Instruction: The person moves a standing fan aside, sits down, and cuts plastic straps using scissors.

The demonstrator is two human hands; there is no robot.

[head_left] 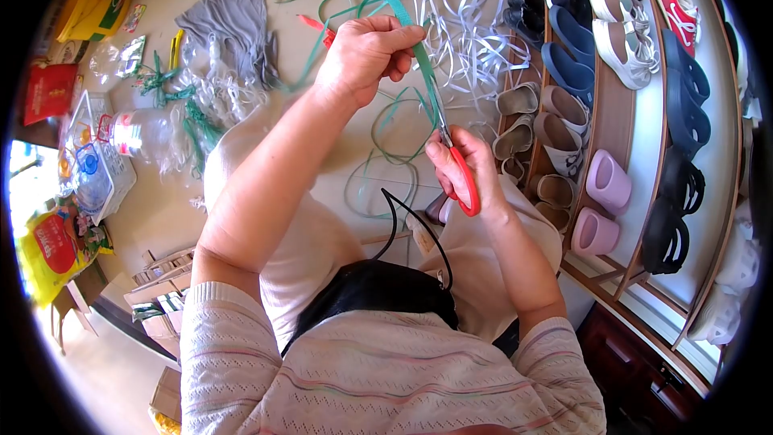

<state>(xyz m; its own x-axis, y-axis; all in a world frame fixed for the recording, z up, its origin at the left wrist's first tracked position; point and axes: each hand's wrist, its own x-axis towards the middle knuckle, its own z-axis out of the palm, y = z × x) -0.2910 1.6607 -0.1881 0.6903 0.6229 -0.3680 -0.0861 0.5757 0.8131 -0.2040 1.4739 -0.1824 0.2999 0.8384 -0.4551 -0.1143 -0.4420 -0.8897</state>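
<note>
Between the thumb and fingers of my left hand (370,52) a green plastic strap (394,4) is pinched, its upper part curving above the hand. The strap continues down and right to the blades of a pair of scissors with red handles (465,181). My right hand (467,165) is wrapped round those handles. The blades lie along the strap; whether they are cutting into it is too small to tell. Loops of thin green strip (393,133) hang or lie below and behind both hands. A heap of white strips (467,24) lies on the floor beyond.
At right stands a shoe rack (605,125) with shoes and slippers. On the floor at left are a grey cloth (229,20), a plastic bottle (138,133), a white basket (121,177) and a yellow bucket (93,4). A black cord (427,225) loops near my lap.
</note>
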